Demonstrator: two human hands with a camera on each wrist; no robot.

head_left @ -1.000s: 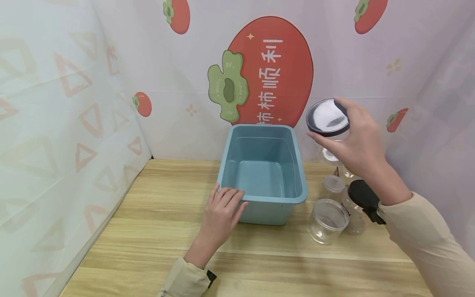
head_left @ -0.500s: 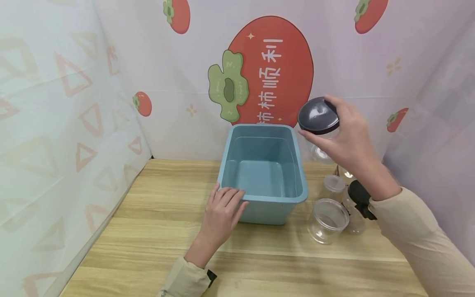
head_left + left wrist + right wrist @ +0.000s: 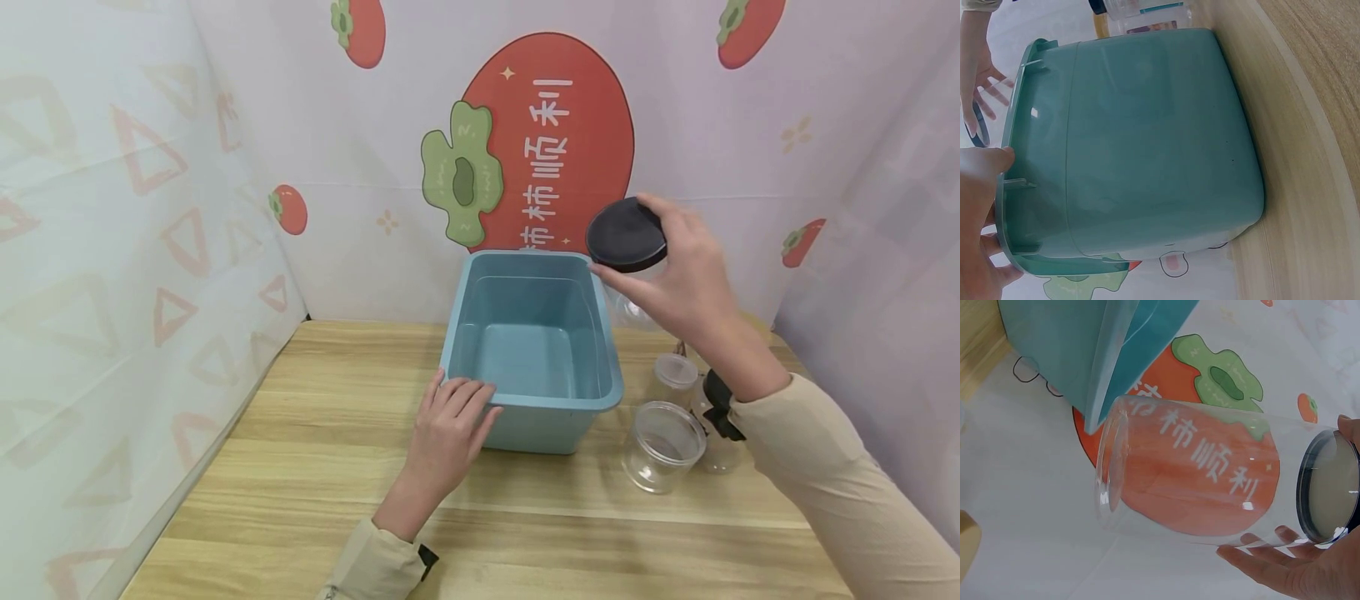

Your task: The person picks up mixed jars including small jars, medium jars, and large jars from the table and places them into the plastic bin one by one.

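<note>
My left hand point(image 3: 447, 429) grips the near-left rim of an open blue-green plastic bin point(image 3: 555, 406), which stands upright on the table. In the left wrist view the thumb lies outside the bin wall point(image 3: 1147, 144) and the other fingers go over its rim. My right hand point(image 3: 693, 279) holds a tall clear plastic jar by its black lid point(image 3: 627, 235), raised beside the bin's far-right corner. In the right wrist view the see-through jar point(image 3: 1204, 475) shows nothing inside, and its base overlaps the bin's edge. Inside the bin only the bare floor shows.
Right of the bin stand a wide clear jar point(image 3: 663, 450) without a lid, a smaller clear jar point(image 3: 675, 372) and a black-lidded one point(image 3: 717, 387) partly behind the right sleeve. A printed cloth point(image 3: 360, 275) hangs behind the wooden table point(image 3: 337, 500).
My right hand has moved left with the jar, from above the other jars toward the bin, and the lid's top has tilted slightly. The left hand and the bin have stayed put.
</note>
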